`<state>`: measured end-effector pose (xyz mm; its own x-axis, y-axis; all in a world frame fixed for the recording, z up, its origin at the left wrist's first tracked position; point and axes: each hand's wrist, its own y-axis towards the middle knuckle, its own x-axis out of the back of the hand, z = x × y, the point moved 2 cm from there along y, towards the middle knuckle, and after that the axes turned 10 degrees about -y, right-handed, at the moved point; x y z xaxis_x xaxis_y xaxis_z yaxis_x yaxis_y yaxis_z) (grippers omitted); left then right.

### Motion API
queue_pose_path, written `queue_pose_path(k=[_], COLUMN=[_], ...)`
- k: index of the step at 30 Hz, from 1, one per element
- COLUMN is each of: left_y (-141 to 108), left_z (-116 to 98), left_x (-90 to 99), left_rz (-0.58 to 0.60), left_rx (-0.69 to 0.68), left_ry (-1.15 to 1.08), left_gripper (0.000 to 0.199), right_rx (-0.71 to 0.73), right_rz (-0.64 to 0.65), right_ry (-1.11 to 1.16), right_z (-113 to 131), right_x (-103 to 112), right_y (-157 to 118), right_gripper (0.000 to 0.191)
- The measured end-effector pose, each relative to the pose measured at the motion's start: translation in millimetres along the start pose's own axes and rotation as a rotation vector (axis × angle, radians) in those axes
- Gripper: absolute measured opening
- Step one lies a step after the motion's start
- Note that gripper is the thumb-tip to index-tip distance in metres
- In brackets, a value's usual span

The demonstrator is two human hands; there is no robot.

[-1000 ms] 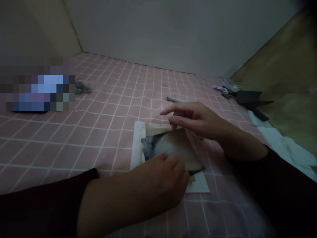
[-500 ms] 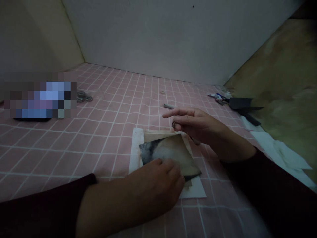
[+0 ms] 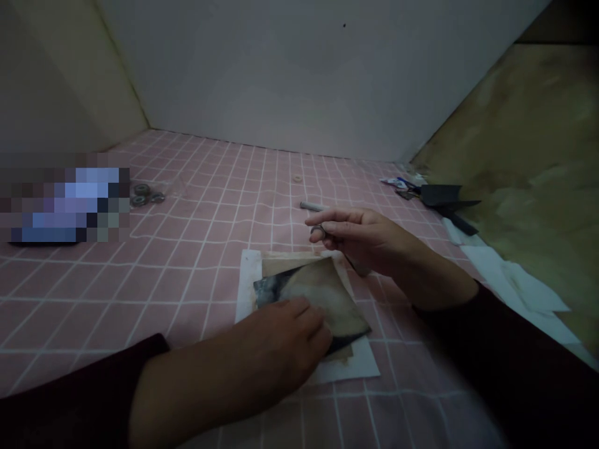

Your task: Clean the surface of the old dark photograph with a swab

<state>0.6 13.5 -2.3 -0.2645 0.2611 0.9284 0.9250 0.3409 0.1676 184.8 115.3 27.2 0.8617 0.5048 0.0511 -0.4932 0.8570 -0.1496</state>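
Note:
My left hand (image 3: pixel 290 340) is curled with its knuckles up over a dark, greyish-brown sheet (image 3: pixel 339 299); its fingertips and anything between them are hidden. Beneath the dark sheet lies a larger white sheet (image 3: pixel 367 365) with brownish stains. Above the far right corner of these sheets, my right hand (image 3: pixel 360 237) pinches a small dark ring (image 3: pixel 317 229) between thumb and fingers, the index finger stretched to the left. A grey tube (image 3: pixel 310 206) lies just beyond my right hand.
A pink checked cloth (image 3: pixel 201 274) covers the surface. A blurred phone (image 3: pixel 70 206) and several small metal rings (image 3: pixel 141 189) stand at the left. A pale ring (image 3: pixel 297 179) lies farther back. Dark strips (image 3: pixel 440 194) and white papers (image 3: pixel 524 287) lie on the right.
The view has shifted slightly, moving the scene left and down. My left hand has moved a little left over the dark sheet. My right hand still holds the ring, now turned more toward the camera.

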Motion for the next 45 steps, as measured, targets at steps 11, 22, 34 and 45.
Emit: queue_pose_path(k=[11, 22, 34, 45], left_y=[3.0, 2.2, 1.7, 1.9], left_z=[10.1, 12.0, 7.3, 5.2], left_x=[-8.1, -7.4, -10.0, 1.9], left_rz=[-0.149, -0.114, -0.171, -0.094], left_rx=[0.081, 0.111, 0.067, 0.129], left_ry=[0.115, 0.148, 0.216, 0.110], left_gripper=[0.033, 0.043, 0.037, 0.060], right_rx=[-0.117, -0.121, -0.123, 0.061], right_rz=[-0.032, -0.066, -0.073, -0.015], right_ry=[-0.041, 0.039, 0.205, -0.204], right_z=[-24.4, -24.9, -25.0, -19.7], right_x=[3.6, 0.5, -3.9, -8.0], right_y=[-38.6, -39.9, -43.9, -50.3], right_gripper=[0.022, 0.016, 0.015, 0.023])
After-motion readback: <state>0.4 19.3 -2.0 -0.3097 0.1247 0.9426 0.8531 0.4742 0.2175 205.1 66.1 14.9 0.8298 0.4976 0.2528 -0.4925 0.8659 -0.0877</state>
